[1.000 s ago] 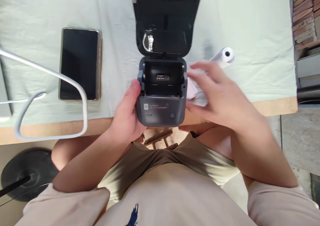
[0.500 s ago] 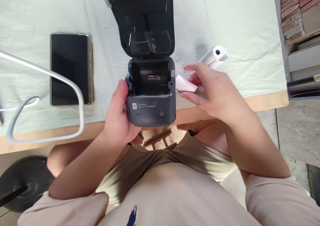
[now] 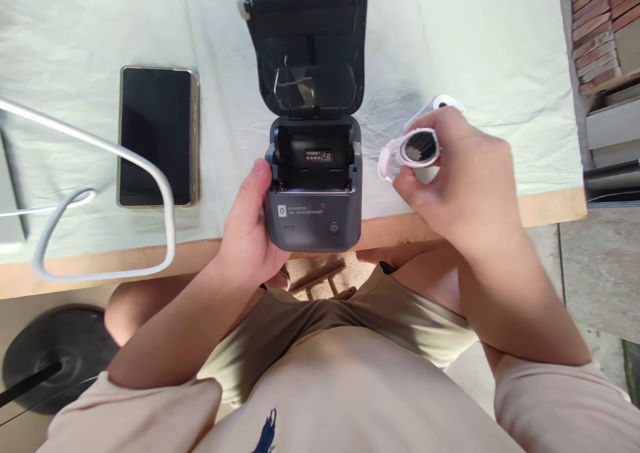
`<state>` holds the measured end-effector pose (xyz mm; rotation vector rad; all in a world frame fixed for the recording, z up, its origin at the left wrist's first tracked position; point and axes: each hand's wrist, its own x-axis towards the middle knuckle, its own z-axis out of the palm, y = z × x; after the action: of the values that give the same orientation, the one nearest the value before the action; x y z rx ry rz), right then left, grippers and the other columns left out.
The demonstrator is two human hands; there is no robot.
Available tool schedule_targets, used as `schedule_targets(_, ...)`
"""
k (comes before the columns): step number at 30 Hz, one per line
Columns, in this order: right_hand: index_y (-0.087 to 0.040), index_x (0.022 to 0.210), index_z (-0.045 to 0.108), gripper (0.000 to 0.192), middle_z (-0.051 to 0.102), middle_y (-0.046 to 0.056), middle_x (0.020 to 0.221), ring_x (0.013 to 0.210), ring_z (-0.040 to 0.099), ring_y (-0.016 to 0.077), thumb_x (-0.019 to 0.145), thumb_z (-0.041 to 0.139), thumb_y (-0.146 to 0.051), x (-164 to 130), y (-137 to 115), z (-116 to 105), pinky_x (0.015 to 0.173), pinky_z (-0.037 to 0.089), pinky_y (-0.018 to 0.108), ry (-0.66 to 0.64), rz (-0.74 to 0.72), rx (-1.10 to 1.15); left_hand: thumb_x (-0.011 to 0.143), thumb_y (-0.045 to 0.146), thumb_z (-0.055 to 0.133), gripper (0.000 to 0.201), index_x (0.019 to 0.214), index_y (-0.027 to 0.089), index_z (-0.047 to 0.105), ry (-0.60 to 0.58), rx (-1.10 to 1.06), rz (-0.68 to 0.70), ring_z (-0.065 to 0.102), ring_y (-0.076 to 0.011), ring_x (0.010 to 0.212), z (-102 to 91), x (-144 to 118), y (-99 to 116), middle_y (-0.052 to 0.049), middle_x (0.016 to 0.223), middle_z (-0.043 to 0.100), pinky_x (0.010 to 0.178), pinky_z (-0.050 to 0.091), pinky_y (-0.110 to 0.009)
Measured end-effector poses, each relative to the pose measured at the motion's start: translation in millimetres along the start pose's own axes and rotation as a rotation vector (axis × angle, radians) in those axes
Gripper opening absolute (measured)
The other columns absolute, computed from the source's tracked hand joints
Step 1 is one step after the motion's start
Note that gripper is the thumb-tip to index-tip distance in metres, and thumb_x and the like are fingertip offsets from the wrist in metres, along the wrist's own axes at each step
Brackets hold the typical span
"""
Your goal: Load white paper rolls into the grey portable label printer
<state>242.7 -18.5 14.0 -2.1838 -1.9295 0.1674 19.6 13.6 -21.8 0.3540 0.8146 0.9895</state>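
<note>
A small dark grey label printer [image 3: 314, 223] stands at the table's near edge with its lid [image 3: 305, 46] flipped open toward the back, and its paper bay [image 3: 313, 163] shows no roll inside. My left hand [image 3: 247, 233] grips the printer's left side. Just right of the printer, my right hand [image 3: 460, 179] holds up a small white paper roll [image 3: 417, 149], its hollow end facing the camera. A second white roll [image 3: 440, 101] lies on the cloth behind that hand, mostly hidden.
A black smartphone [image 3: 156, 136] lies face up on the pale green cloth [image 3: 500, 53] left of the printer. A white cable [image 3: 150, 173] loops across the table's left part. A black round base [image 3: 50, 356] sits on the floor at lower left; stacked bricks [image 3: 605, 26] at right.
My right hand has picked up the paper roll beside the printer and turned it end-on toward the camera. The left hand keeps its hold on the printer.
</note>
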Motion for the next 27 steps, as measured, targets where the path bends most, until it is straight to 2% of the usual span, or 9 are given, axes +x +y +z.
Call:
schedule_targets(3, -0.026, 0.112, 0.06, 0.027, 0.076, 0.008, 0.11, 0.093, 0.074, 0.0282, 0.087, 0.068, -0.019, -4, -3, -2, 0.083, 0.059, 0.047, 0.13, -0.116, 0.173, 0.116, 0.048, 0.054, 0.044, 0.115, 0.013, 0.081, -0.066, -0.011, 0.006, 0.071, -0.0335, 0.142, -1.6, -1, -2, -0.003, 0.106, 0.086, 0.137, 0.041, -0.06)
schedule_targets(5, -0.027, 0.106, 0.061, 0.018, 0.076, 0.006, 0.109, 0.101, 0.075, 0.0272, 0.092, 0.068, -0.018, -6, -4, -1, 0.087, 0.06, 0.044, 0.19, -0.19, 0.261, 0.114, 0.047, 0.057, 0.043, 0.113, 0.013, 0.082, -0.108, -0.018, -0.008, 0.074, -0.0334, 0.136, -2.0, -1, -2, -0.002, 0.105, 0.086, 0.136, 0.042, -0.06)
schedule_targets(9, -0.028, 0.109, 0.068, 0.012, 0.078, 0.006, 0.112, 0.11, 0.075, 0.0286, 0.1, 0.074, -0.024, -8, -4, -7, 0.096, 0.061, 0.047, 0.211, -0.262, 0.283, 0.119, 0.053, 0.039, 0.059, 0.112, 0.014, 0.083, -0.133, -0.045, -0.048, 0.081, -0.0307, 0.121, -1.1, -2, -1, -0.004, 0.102, 0.086, 0.13, 0.049, -0.061)
schedule_targets(11, -0.029, 0.112, 0.07, 0.012, 0.08, 0.006, 0.115, 0.113, 0.075, 0.0306, 0.102, 0.075, -0.03, -9, -3, -12, 0.102, 0.059, 0.052, 0.226, -0.275, 0.247, 0.12, 0.053, 0.037, 0.061, 0.111, 0.014, 0.083, -0.127, -0.041, -0.061, 0.083, -0.0271, 0.108, -1.0, -2, 0, -0.004, 0.101, 0.086, 0.123, 0.054, -0.056)
schedule_targets(13, -0.03, 0.114, 0.072, 0.01, 0.081, 0.005, 0.116, 0.114, 0.076, 0.03, 0.104, 0.072, -0.033, -10, -5, -14, 0.103, 0.058, 0.054, 0.278, -0.3, 0.308, 0.118, 0.05, 0.047, 0.052, 0.11, 0.013, 0.082, -0.109, -0.008, -0.042, 0.082, -0.0229, 0.098, -1.7, -1, 0, -0.004, 0.1, 0.085, 0.112, 0.06, -0.045)
schedule_targets(16, -0.03, 0.11, 0.07, 0.01, 0.08, 0.004, 0.113, 0.11, 0.076, 0.0263, 0.102, 0.073, -0.037, -10, -10, -10, 0.092, 0.062, 0.049, 0.385, -0.36, 0.564, 0.109, 0.048, 0.066, 0.037, 0.111, 0.014, 0.079, -0.1, 0.07, -0.01, 0.078, -0.0213, 0.096, -3.5, 1, -1, -0.006, 0.103, 0.083, 0.093, 0.061, -0.033)
schedule_targets(19, -0.031, 0.098, 0.06, 0.031, 0.074, 0.002, 0.104, 0.096, 0.073, 0.0242, 0.093, 0.084, -0.05, -8, -18, -2, 0.076, 0.059, 0.045, 0.407, -0.395, 0.703, 0.104, 0.052, 0.073, 0.037, 0.116, 0.016, 0.074, -0.122, 0.132, -0.024, 0.076, -0.022, 0.095, -5.4, 1, -2, -0.007, 0.108, 0.08, 0.084, 0.06, -0.032)
schedule_targets(23, -0.03, 0.091, 0.052, 0.032, 0.072, 0.0, 0.102, 0.093, 0.072, 0.0218, 0.093, 0.084, -0.036, -9, -27, 5, 0.078, 0.057, 0.043, 0.361, -0.34, 0.73, 0.105, 0.046, 0.074, 0.033, 0.119, 0.017, 0.072, -0.184, 0.155, 0.016, 0.074, -0.018, 0.092, -6.5, 0, -4, -0.005, 0.107, 0.077, 0.081, 0.06, -0.027)
schedule_targets(27, -0.031, 0.094, 0.05, 0.028, 0.08, -0.005, 0.107, 0.108, 0.08, 0.0222, 0.095, 0.076, -0.02, -8, -29, 11, 0.097, 0.063, 0.045, 0.37, -0.432, 0.667, 0.104, 0.042, 0.078, 0.025, 0.11, 0.019, 0.073, -0.214, 0.174, 0.032, 0.069, -0.011, 0.082, -6.0, -2, -3, 0.0, 0.1, 0.072, 0.072, 0.054, -0.019)
